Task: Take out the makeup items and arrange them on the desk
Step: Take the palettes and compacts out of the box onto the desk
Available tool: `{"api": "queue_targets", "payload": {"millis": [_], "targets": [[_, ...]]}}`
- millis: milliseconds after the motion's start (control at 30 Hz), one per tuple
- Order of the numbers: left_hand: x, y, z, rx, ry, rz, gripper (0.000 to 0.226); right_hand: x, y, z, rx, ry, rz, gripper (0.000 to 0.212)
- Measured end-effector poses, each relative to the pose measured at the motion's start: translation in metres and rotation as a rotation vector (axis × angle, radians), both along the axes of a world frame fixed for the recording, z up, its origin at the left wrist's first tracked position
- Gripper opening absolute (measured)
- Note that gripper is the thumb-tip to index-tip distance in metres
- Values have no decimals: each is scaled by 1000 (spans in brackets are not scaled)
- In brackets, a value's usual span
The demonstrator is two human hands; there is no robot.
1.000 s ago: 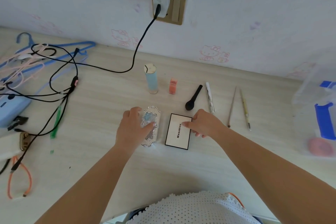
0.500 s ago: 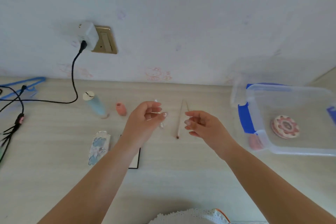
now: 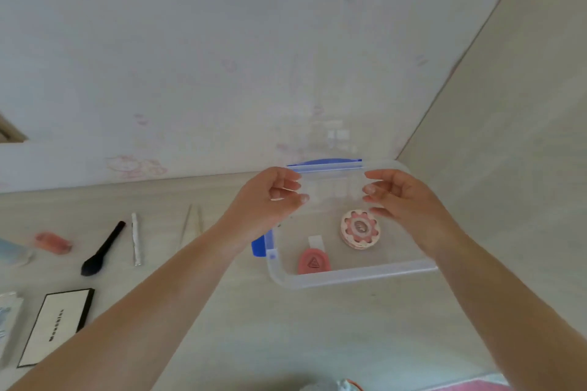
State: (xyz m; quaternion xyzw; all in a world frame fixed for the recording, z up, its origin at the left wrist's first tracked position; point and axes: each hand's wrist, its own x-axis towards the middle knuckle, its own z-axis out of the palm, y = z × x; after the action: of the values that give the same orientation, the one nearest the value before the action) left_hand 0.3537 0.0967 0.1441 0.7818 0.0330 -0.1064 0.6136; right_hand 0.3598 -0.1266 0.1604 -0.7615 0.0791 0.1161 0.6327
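Observation:
A clear plastic box with blue latches stands on the desk at the right. Inside it lie a round pink flower-patterned compact and a pink oval case with a triangle mark. My left hand hovers over the box's left side and my right hand over its right side. Both have loosely curled fingers and hold nothing. Laid out on the desk to the left are a black brush, a silver tube, two thin sticks, a pink lipstick and a white palette.
An ornate silver case and a pale blue bottle sit cut off at the left edge. The wall runs close behind the box, and a side wall closes in on the right. Bare desk lies in front of the box.
Both hands have left the two palettes and moved right, up over the plastic box. The view has swung right, so the socket, cables and hangers are out of sight.

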Motion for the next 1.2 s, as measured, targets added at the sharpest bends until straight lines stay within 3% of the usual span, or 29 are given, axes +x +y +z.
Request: {"api": "queue_targets", "payload": {"millis": [167, 333, 467, 700, 967, 1200], "targets": [[44, -43, -28, 251, 163, -242, 36, 49, -32, -29, -385, -17, 304, 26], [60, -61, -66, 491, 299, -481, 57, 81, -32, -60, -993, -91, 883, 53], [61, -69, -91, 689, 337, -640, 66, 92, -26, -89, -1225, -104, 1144, 62], [58, -77, -111, 1064, 304, -851, 69, 97, -27, -112, -1385, -219, 1342, 70], [48, -84, -121, 1158, 228, -894, 61, 96, -28, -120, -1377, -247, 1312, 69], [47, -84, -122, 1078, 219, -856, 55, 94, -26, -116, -1392, -186, 1279, 77]]}}
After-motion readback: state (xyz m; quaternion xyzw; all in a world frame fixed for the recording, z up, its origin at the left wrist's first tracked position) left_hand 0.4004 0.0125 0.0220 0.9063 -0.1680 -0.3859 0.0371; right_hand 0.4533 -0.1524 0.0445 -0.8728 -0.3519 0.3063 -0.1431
